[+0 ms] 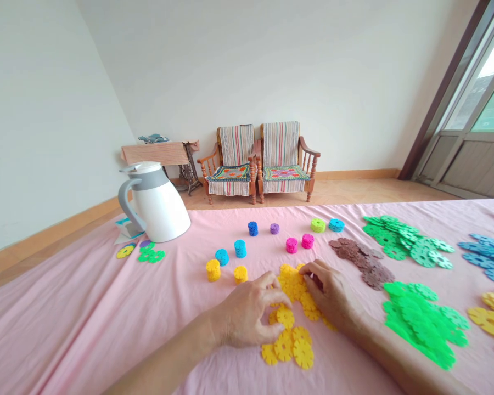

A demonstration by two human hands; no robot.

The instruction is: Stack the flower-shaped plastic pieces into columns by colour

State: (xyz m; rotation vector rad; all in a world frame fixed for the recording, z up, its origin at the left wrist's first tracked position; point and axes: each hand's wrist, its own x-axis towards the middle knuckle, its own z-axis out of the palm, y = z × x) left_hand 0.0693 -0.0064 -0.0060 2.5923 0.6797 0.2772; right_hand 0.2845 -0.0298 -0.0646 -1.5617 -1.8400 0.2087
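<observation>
Yellow notched plastic discs (290, 282) lie in a loose heap between my hands. My left hand (251, 310) is curled, its thumb and fingertips at the edges of a yellow disc (285, 316) above the near part of the heap. More yellow discs (302, 353) lie overlapping just below that hand. From the right side, my right hand (333, 293) reaches to the heap with its fingers bent inward and touching the discs; what lies inside its grip is hidden. Beyond my left hand stand two short yellow stacks (213, 270) of the same kind of disc.
Small blue (252, 229), purple (274, 229) and pink stacks (291, 245) stand farther back. Brown (360, 260), green (422, 318) and blue disc piles (488, 258) spread rightward. A white jug (160, 211) stands at the left on the pink cloth (86, 307). Two armchairs (286, 159) are beyond.
</observation>
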